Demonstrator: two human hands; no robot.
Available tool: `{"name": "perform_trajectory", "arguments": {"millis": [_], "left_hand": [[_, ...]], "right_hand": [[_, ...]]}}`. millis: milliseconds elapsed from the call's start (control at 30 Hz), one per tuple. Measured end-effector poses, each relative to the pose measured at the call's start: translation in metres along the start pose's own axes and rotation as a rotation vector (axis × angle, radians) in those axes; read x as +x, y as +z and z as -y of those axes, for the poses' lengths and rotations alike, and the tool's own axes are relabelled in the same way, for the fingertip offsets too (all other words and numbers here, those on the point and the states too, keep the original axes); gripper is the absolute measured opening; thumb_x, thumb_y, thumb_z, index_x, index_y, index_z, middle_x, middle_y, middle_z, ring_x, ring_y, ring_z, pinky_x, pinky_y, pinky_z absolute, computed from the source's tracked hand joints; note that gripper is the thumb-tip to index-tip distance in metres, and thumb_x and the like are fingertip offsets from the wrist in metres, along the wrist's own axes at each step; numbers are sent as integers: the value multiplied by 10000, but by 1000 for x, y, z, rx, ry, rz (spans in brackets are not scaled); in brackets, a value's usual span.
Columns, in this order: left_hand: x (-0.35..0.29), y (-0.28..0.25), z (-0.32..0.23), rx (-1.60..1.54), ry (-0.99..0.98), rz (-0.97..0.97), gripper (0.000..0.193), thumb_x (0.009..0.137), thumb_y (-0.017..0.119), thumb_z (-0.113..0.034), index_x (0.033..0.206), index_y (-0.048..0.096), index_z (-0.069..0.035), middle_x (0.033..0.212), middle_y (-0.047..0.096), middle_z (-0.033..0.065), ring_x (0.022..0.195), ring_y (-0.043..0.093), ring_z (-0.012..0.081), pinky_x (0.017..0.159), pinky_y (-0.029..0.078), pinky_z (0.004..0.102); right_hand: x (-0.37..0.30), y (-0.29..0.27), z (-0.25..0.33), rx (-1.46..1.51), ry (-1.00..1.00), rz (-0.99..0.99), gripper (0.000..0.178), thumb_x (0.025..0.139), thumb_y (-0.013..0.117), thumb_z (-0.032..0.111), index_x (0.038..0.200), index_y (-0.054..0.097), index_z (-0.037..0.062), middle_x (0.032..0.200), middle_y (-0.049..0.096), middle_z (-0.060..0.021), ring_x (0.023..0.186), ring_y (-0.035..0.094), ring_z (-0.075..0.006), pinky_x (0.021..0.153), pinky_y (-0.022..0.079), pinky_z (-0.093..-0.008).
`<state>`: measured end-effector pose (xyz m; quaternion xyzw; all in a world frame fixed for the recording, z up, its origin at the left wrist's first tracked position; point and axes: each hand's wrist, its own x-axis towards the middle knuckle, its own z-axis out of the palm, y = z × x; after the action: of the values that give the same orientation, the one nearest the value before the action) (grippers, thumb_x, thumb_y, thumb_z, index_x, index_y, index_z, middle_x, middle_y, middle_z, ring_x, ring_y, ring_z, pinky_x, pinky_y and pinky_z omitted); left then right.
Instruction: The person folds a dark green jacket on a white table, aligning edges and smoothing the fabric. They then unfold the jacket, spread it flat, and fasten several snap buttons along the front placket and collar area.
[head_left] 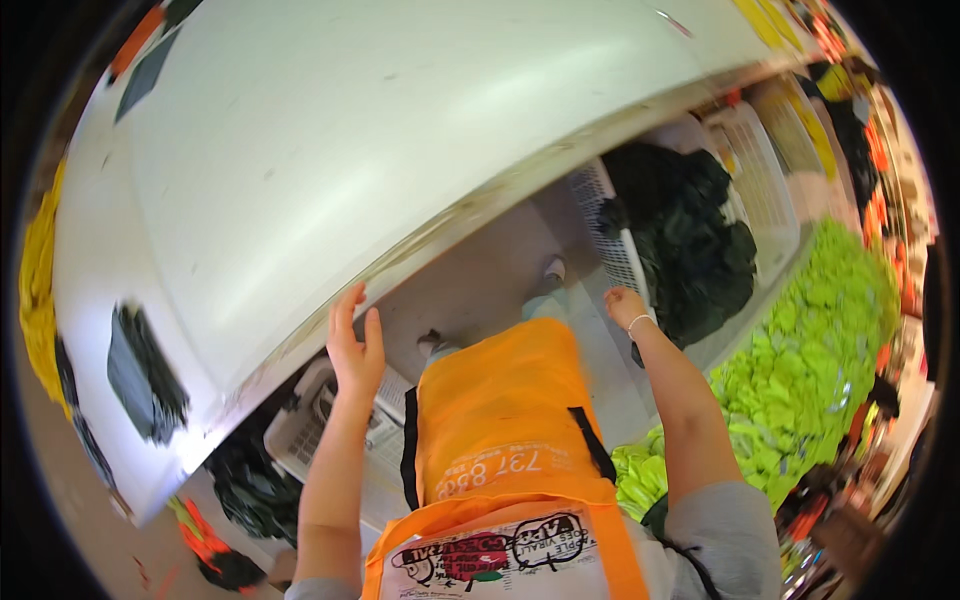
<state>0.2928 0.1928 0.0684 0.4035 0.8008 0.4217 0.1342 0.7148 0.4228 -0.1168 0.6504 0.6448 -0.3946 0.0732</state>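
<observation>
Beside a basket (613,242) pointing lengthwise toward the table (380,130), the right hand (624,305) curls, grip unclear. The left hand (354,347) spreads.

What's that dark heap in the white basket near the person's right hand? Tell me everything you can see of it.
The dark heap is nearly black with a faint greenish tint, soft and crumpled, with creases and a slight sheen; whether it is cloth or thin plastic isn't clear. It lies loosely piled against the slotted side of the white basket, with a tuft over the rim. The right hand is beside that rim; contact with the heap can't be confirmed.
</observation>
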Motion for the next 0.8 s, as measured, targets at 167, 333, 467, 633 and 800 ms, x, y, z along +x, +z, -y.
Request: {"name": "perform_trajectory", "arguments": {"millis": [167,333,467,633,800], "left_hand": [[100,151,-102,93,240,169,389,863,563,-6,1249,514,-10,1221,555,156,1090,555,282,949,426,376],[157,306,-178,249,308,168,572,871,569,-62,1400,356,-18,1436,375,189,1342,349,314,1104,262,396],[174,384,-203,425,290,157,632,900,524,-169,1444,260,17,1487,292,194,1388,261,313,1136,172,413],[177,430,-181,643,385,35,598,874,492,-130,1403,295,68,1458,278,265,1367,288,383,1108,270,456],[175,433,-180,836,367,-21,598,904,445,-250,1405,312,49,1444,345,223,1347,324,376,1109,236,476]], "right_hand": [[64,-95,-93,-115,-1,105,225,850,561,216,937,652,29,918,675,-189,873,643,-363,764,507,-407],[205,-116,-202,41,61,3,284,864,564,284,961,656,33,932,662,-219,926,620,-399,807,503,-423],[314,-118,-245,237,233,-167,278,864,567,266,948,672,23,935,668,-220,939,626,-390,835,499,-412],[469,-116,-319,88,801,-374,939,754,723,479,1350,314,-121,1357,386,-343,1192,492,-435,976,443,-427],[533,-154,-371,148,1141,-336,1237,667,780,548,1420,58,-117,1466,211,-302,1286,413,-377,993,409,-494]]}}
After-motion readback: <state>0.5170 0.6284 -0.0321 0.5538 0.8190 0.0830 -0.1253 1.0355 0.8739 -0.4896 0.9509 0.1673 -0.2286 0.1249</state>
